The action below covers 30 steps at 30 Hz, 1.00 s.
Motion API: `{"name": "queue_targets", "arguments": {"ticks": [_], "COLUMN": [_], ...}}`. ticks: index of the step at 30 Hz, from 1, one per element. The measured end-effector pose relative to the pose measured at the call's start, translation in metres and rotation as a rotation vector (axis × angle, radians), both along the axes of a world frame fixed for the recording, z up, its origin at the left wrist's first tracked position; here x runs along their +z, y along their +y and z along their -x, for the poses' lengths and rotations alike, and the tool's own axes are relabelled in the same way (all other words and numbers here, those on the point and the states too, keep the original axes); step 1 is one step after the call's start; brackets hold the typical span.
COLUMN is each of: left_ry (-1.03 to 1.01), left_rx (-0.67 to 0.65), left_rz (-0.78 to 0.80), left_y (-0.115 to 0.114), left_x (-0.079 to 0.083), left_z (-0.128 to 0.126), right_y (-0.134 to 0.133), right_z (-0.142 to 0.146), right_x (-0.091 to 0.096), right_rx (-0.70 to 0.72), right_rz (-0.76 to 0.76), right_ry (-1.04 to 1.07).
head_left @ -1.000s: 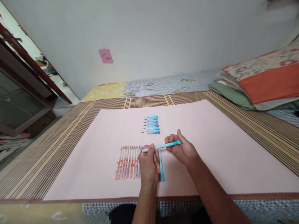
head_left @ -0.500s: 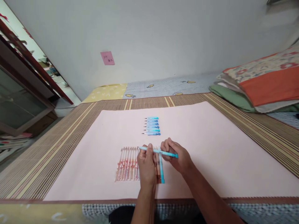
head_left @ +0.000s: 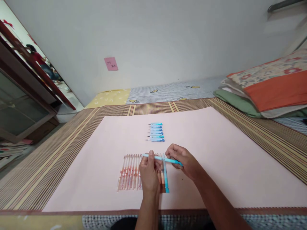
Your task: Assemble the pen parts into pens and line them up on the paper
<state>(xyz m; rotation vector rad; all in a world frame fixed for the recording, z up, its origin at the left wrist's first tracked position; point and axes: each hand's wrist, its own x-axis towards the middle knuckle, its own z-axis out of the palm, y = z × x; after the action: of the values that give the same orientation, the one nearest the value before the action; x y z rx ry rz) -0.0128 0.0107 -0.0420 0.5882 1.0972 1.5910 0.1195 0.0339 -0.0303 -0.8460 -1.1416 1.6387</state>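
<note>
the left hand (head_left: pixel 149 172) pinches a blue pen (head_left: pixel 165 159) between thumb and fingers, over the row of pens (head_left: pixel 130 174); the right hand (head_left: pixel 182 158) curls its fingers at the brighter end, whether gripping i cannot tell.

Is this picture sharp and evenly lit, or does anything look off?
In the head view, light looks soft, with no harsh glare on the pink sheet; the door frame leans steeply and the cushion pile seems stretched, likely wide-angle distortion; the held pen is clear enough to make out, but the writing on the pink note is too small to read.
</note>
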Motion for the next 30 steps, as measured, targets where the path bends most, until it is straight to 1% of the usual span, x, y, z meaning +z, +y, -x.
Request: {"name": "queue_targets", "arguments": {"ticks": [3,7,11,16,20,25,27,30], "left_ry": [-0.036,-0.009,-0.023,-0.070,-0.077,-0.040,-0.052,-0.043], "left_rx": [-0.014,-0.029,-0.011,0.047,0.047,0.009,0.008,0.006], "left_rz": [0.003,-0.009,-0.014,-0.019,-0.036,-0.018,0.000,0.018], "left_y": [0.001,0.000,0.002,0.004,0.004,0.002,0.002,0.002], "left_x": [-0.001,0.000,0.003,0.009,0.008,0.003,0.002,0.000], "left_z": [-0.002,0.000,0.003,0.004,0.006,0.005,0.004,0.004], "right_y": [-0.003,-0.004,0.000,0.002,-0.002,-0.009,-0.010,-0.010], "right_z": [0.007,0.010,-0.001,-0.017,-0.015,0.001,0.006,0.009], "right_x": [0.000,0.001,0.001,0.003,0.009,0.015,0.015,0.012], "right_rx": [-0.034,-0.033,-0.020,0.012,-0.054,-0.150,-0.166,-0.174], "right_rz": [-0.049,-0.081,-0.098,-0.151,-0.310,-0.546,-0.603,-0.637], "right_ry": [-0.017,-0.068,-0.124,-0.300,-0.470,-0.663,-0.716,-0.795]}}
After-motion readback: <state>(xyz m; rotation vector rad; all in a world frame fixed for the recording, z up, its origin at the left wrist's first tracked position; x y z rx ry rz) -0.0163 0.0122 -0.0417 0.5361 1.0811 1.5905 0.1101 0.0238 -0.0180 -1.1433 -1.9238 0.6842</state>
